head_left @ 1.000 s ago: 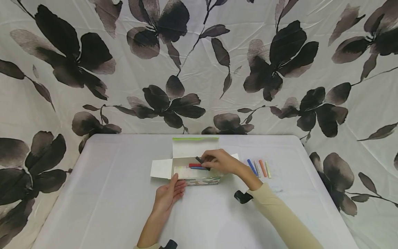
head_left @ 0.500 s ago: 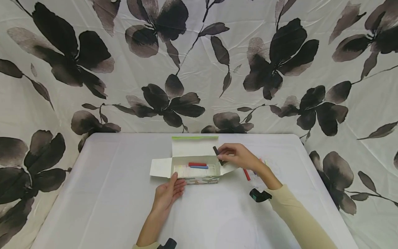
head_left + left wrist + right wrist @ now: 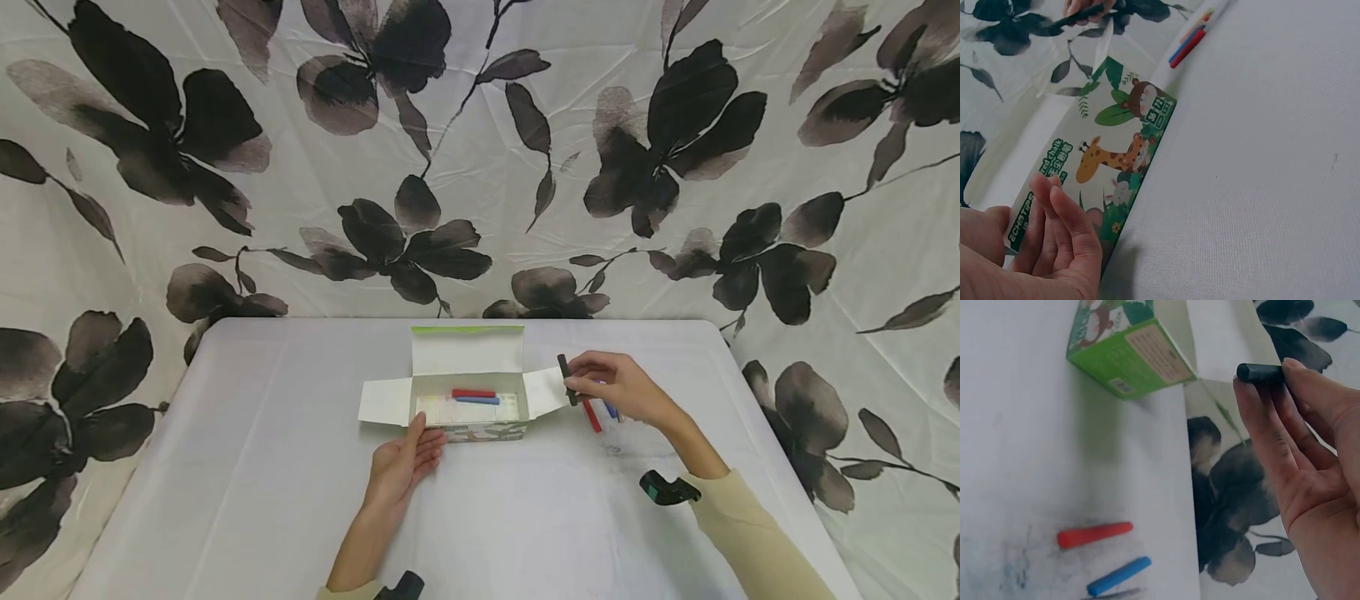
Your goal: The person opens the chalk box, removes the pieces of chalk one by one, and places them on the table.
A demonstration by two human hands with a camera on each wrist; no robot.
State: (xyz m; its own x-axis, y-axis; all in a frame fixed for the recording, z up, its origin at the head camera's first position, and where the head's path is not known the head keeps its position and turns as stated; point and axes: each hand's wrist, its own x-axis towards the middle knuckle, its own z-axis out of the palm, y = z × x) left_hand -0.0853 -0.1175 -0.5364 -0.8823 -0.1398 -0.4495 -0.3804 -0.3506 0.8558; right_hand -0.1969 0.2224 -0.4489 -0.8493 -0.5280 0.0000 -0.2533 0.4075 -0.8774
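A stick of black chalk is pinched between the thumb and fingertips of my right hand, raised just right of the chalk box. In the right wrist view the black chalk looks dark green-black, held clear of the table. The open chalk box has its flaps spread; a red chalk and a blue chalk lie inside. My left hand holds the box's front wall near its left end, thumb over the rim and fingers outside. The printed front of the box shows cartoon animals.
On the table to the right lie a red chalk and a blue chalk, others partly hidden by my right hand. Chalk smudges mark the cloth there. A floral sheet hangs behind the table.
My right hand has lifted the black chalk out of the box and carried it right, past the right flap. The left hand and the box stay in place.
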